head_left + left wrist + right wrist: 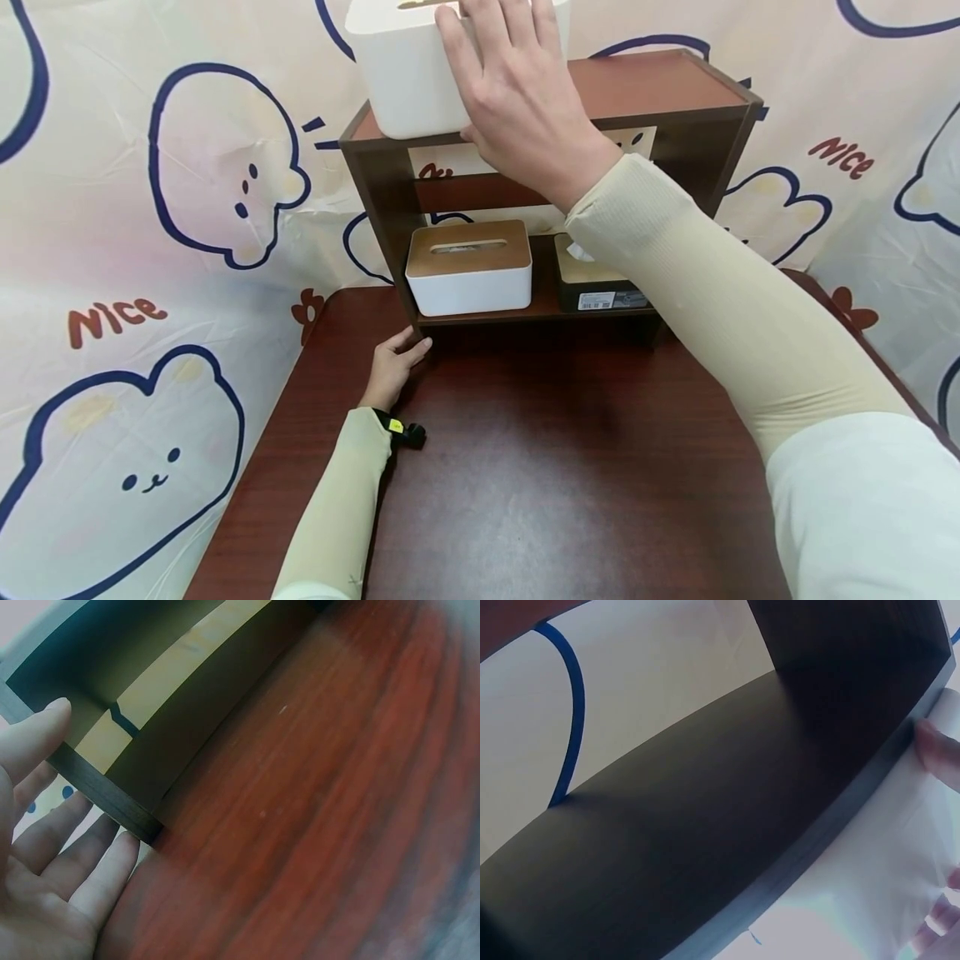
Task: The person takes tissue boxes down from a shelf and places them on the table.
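Note:
A white tissue box [408, 79] sits at the left end of the top board of a small brown wooden shelf [637, 87]. My right hand [517, 92] grips this box, its fingers spread over the front and upper edge. In the right wrist view the thumb [937, 750] lies by the board's edge, against the white side. Low down, my left hand [390, 367] holds the front edge of the shelf's left side panel near the tabletop. The left wrist view has the thumb [37, 739] on one face of that panel and the fingers [105, 881] on the other.
On the lower board stand a white tissue box with a wooden lid [468, 287] and, partly behind my right arm, a dark box with a tan lid [588, 271]. The shelf stands on a reddish-brown table [562, 467]. A cartoon-printed cloth [225, 317] hangs behind.

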`<move>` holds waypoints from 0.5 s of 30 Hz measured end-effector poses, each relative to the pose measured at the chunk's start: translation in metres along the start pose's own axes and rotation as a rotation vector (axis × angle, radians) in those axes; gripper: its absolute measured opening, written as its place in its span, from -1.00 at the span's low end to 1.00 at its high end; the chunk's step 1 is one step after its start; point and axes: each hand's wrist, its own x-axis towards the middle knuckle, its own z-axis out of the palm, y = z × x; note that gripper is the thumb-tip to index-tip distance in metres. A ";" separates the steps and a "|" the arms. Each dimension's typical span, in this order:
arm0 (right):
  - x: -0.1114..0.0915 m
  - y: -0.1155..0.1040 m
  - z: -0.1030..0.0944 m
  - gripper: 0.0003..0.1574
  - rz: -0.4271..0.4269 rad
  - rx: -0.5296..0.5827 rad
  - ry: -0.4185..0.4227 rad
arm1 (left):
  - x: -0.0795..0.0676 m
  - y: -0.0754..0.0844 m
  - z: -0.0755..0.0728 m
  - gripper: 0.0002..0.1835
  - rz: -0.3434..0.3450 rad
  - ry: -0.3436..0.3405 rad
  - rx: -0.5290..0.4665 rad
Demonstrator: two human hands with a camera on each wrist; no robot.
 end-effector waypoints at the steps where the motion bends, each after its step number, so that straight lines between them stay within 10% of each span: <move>1: 0.000 0.000 0.000 -0.12 -0.001 0.002 0.005 | 0.000 0.000 0.000 -0.32 0.000 0.000 0.000; 15: -0.003 0.000 -0.009 -0.16 -0.017 -0.003 0.030 | 0.017 -0.029 -0.006 -0.30 -0.001 0.013 -0.046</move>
